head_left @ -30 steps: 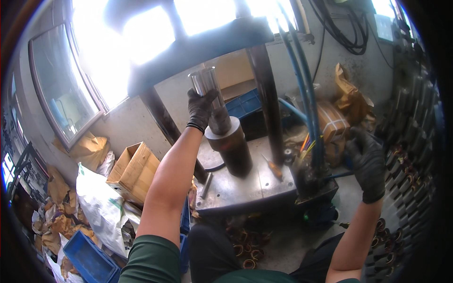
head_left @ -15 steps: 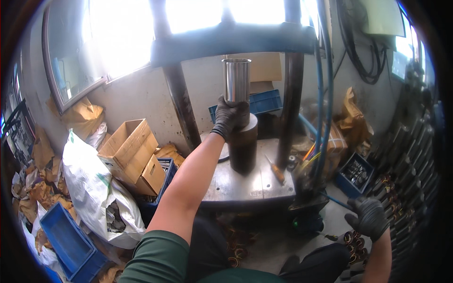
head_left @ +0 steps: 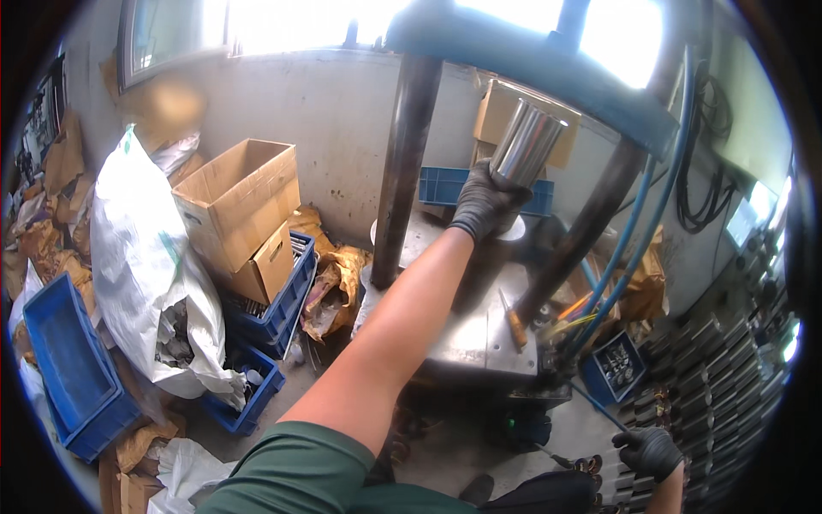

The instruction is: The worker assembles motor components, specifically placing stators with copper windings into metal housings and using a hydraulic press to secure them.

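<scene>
My left hand [head_left: 490, 201], in a dark glove, is wrapped around the lower part of a shiny metal sleeve [head_left: 529, 144]. The sleeve is held between the two columns of a press, below its blue crossbeam [head_left: 531, 73]. Under the hand a dark block [head_left: 481, 278] stands on the metal press table [head_left: 454, 338], partly hidden by my forearm. Low at the right, my gloved right hand [head_left: 651, 452] has its fingers closed at the end of a thin blue rod [head_left: 602, 407]. An orange-handled tool [head_left: 515, 328] lies on the table by the right column.
Left of the press stand an open cardboard box [head_left: 235, 193], a white sack [head_left: 141, 265] and blue crates [head_left: 73, 364]. Blue hoses [head_left: 659, 214] run down beside the right column. A crate of small metal parts [head_left: 615, 367] and rows of metal cylinders [head_left: 719, 385] lie at the right.
The view has turned left and tilted, so the press appears farther right and leaning. My left hand still grips the sleeve. My right hand appears lower in the picture, still at the rod.
</scene>
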Demonstrator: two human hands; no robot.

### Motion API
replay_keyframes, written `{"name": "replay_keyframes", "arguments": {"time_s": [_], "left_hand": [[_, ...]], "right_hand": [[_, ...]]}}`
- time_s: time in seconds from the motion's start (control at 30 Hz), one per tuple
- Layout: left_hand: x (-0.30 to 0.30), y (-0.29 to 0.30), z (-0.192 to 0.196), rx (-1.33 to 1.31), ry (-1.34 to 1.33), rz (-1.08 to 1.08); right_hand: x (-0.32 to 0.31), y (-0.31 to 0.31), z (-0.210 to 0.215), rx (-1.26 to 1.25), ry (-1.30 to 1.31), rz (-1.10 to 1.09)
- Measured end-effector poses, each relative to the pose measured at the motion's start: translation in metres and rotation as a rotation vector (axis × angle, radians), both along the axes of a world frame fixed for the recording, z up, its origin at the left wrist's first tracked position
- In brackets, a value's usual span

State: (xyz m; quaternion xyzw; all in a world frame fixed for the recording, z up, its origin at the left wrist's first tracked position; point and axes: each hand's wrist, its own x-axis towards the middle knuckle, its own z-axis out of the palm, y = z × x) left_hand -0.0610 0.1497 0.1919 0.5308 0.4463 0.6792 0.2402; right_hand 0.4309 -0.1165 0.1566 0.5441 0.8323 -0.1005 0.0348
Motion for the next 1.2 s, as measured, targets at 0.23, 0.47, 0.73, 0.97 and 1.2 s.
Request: {"name": "replay_keyframes", "arguments": {"time_s": [0.23,0.47,0.73,0.97,1.2], "left_hand": [[-0.005,-0.001,0.002,-0.057,0.036,-0.025],[-0.004,0.0,0.001,-0.045,0.042,-0.046],[-0.001,0.012,-0.005,0.021,0.01,-0.024],[-0.002,0.025,-0.011,-0.033,0.114,0.007],[-0.003,0.031,-0.012,-0.012,0.127,0.016]], "right_hand": [[0.003,-0.031,-0.041,-0.083,-0.052,0.063],[-0.033,-0.079,-0.072,0.035,0.118,-0.283],[-0.044,-0.082,-0.084,0.25,0.034,-0.287],[-0.057,-0.084,-0.072,0.257,0.169,-0.374],[-0.043,-0.08,-0.062,0.197,0.235,-0.296]]}}
